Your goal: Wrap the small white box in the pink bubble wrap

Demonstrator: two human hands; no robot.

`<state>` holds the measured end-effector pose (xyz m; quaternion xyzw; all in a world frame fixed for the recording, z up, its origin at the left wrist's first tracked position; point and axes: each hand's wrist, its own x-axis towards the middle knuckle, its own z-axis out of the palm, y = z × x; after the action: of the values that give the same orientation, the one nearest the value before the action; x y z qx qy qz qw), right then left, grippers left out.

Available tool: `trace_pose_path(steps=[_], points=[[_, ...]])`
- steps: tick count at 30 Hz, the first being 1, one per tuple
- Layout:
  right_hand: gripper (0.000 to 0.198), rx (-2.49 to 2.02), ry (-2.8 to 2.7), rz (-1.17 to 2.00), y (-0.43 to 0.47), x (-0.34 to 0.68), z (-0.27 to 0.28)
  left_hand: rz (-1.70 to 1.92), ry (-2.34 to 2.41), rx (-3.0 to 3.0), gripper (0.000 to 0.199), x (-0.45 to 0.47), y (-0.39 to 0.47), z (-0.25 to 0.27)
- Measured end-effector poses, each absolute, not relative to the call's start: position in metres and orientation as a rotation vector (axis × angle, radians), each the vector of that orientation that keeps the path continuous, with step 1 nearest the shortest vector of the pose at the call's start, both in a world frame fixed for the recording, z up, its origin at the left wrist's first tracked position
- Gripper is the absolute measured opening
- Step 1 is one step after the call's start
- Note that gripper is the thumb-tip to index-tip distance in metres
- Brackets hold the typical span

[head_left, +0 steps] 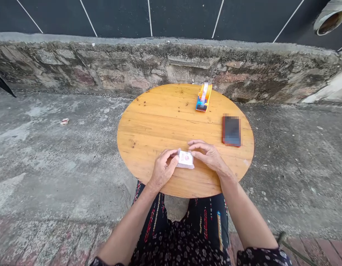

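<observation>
A small white packet with a reddish print on its top, partly in a pale wrapper (pixel 185 159), lies on the round wooden table (pixel 148 125) near its front edge. At the packet's left side is my left hand (pixel 164 166), its thumb and curled fingers closed on the edge of the wrapper. My right hand (pixel 208 155) comes in from the other side. Its thumb touches the packet's right edge, while the other fingers are stretched out and apart over the tabletop.
A yellow and blue tape dispenser with a roll of tape (pixel 204 96) stands toward the table's far edge. To the right lies a dark, blurred phone-like slab with a red edge (pixel 231 131). Behind the table runs a low stone wall (pixel 115 70). A small crumpled scrap (pixel 65 121) lies on the concrete.
</observation>
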<state>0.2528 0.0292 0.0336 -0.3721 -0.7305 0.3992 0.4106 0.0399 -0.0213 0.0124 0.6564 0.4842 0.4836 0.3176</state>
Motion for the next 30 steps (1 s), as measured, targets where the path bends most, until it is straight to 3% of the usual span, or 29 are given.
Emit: trace_pose_path(steps=[30], points=[[0.014,-0.994,-1.849,0.787,0.020,0.234,0.027,1.249,1.264,1.792,0.016,0.043,-0.019,0.016]])
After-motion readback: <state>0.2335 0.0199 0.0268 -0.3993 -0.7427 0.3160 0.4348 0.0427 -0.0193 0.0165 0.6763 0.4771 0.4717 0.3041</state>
